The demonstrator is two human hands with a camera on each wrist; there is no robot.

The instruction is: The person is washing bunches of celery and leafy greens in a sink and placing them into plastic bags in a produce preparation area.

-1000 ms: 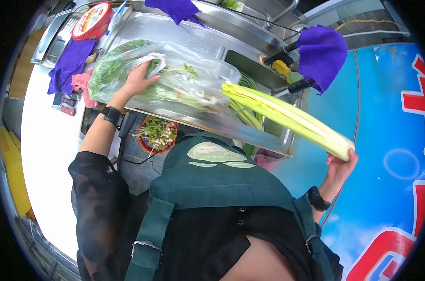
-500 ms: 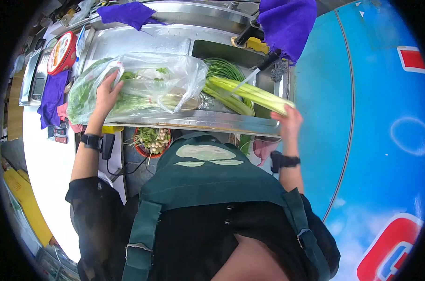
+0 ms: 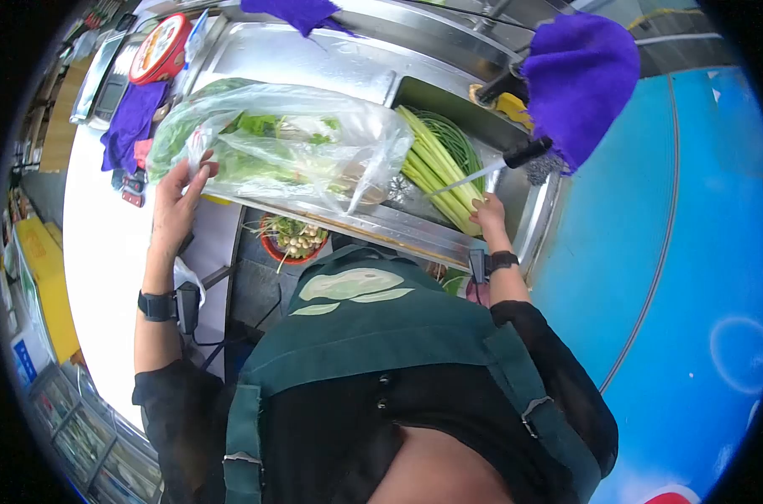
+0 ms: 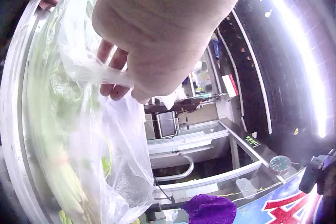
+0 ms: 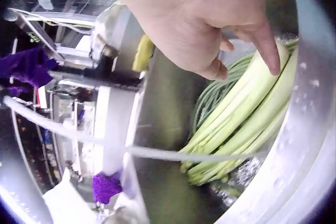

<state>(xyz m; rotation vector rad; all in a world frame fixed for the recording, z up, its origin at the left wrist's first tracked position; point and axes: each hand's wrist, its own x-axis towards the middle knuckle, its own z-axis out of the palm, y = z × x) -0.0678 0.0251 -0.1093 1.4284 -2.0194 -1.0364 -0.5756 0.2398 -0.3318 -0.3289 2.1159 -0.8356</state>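
Note:
A clear plastic bag (image 3: 314, 160) of leafy greens lies over the left part of the sink. My left hand (image 3: 173, 210) pinches its gathered plastic at the left end; the left wrist view shows the bag (image 4: 126, 155) stretching down from the fingers of my left hand (image 4: 157, 29). Celery stalks (image 3: 436, 160) lie in the sink basin beside a bundle of thin green stems (image 3: 453, 139). My right hand (image 3: 490, 215) is at their thick ends. In the right wrist view my right hand (image 5: 205, 19) touches the celery (image 5: 247, 98) with one extended finger, the others loosely bent.
A thin water stream crosses above the celery from a black spout (image 3: 528, 153) with a purple cloth (image 3: 579, 84). The sink's metal front edge (image 3: 381, 233) runs near my body. Below stands a red basket (image 3: 272, 248) of small white bulbs.
The celery in my right hand has come down from the right into the basin, and its fingers have loosened. My left hand has moved from resting on the bag to pinching its end.

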